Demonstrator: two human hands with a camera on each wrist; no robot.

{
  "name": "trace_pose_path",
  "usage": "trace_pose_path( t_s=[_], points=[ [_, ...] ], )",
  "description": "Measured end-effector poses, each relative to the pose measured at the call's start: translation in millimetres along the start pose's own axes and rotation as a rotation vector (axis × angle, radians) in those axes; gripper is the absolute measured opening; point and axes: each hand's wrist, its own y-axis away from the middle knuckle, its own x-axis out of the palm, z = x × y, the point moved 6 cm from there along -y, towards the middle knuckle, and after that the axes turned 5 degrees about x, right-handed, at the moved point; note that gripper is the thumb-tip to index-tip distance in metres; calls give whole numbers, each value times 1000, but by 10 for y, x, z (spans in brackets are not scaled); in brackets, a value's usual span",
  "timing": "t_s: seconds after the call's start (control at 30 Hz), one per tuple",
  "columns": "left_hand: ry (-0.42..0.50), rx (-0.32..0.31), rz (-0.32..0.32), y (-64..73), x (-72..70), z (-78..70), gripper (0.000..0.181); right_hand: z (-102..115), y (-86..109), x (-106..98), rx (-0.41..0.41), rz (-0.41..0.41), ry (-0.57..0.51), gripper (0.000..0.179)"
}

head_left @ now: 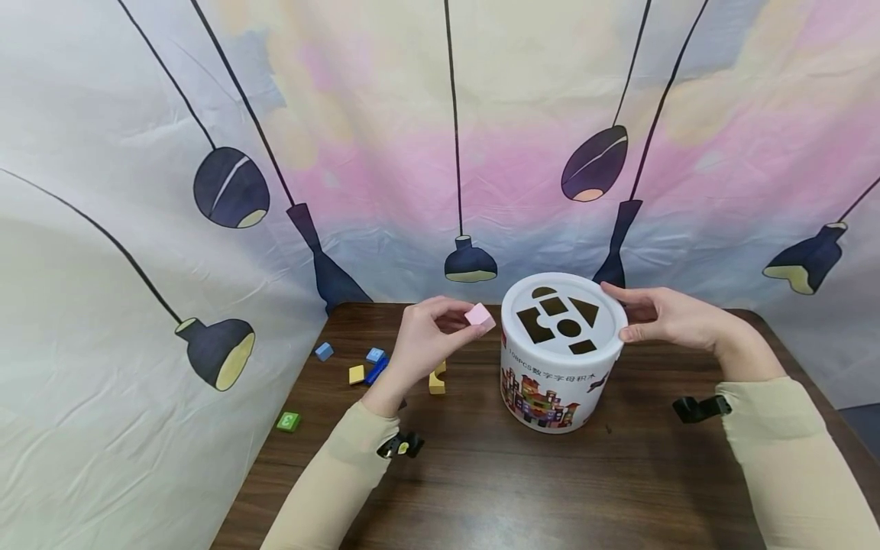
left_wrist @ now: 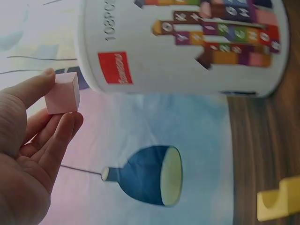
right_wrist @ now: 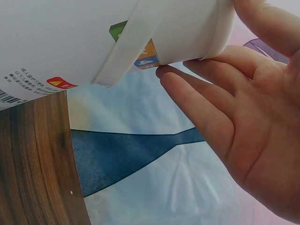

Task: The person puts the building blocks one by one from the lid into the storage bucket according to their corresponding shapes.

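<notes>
My left hand pinches a pink cube block between thumb and fingers, a little to the left of the bucket's lid. In the left wrist view the pink block shows plain faces, apart from the bucket wall. The white bucket stands upright on the table, its lid cut with several shaped holes. My right hand holds the bucket's rim from the right, thumb in front and fingers behind. Seen from the right wrist, the fingers lie along the bucket's side near a white strap-like handle.
Left of the bucket on the brown table lie a green block, a blue block, a yellow block, a dark blue block and a notched yellow block. A lamp-patterned cloth hangs behind the table.
</notes>
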Motion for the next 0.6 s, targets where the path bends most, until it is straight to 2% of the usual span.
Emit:
trace_pose_path(
  t_s=[0.27, 0.43, 0.6],
  points=[
    [79, 38, -13, -121, 153, -164, 30, -16, -2, 8, 6, 4, -8, 89],
    [83, 64, 1, -193, 252, -229, 31, -13, -2, 16, 10, 8, -12, 89],
    [81, 59, 22, -270, 389, -271, 33, 1, 2, 12, 14, 1, -5, 89]
  ],
)
